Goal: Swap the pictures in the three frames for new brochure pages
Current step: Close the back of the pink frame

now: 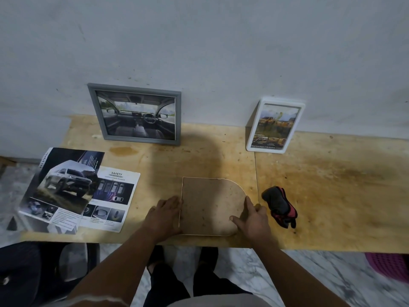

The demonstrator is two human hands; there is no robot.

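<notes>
Both hands, left hand (164,210) and right hand (252,216), lie spread flat steadying the face-down third frame (210,206) on the table (321,196); its backing likely needs lifting next.

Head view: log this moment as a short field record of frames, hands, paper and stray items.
grey frame: upright against wall, car interior picture
white frame: upright against wall, car page
third frame: face down on table, brown backing up
left hand: on its left edge
right hand: on its right edge
brochure pages: stacked at table's left
glove: red and black, right of third frame
</notes>
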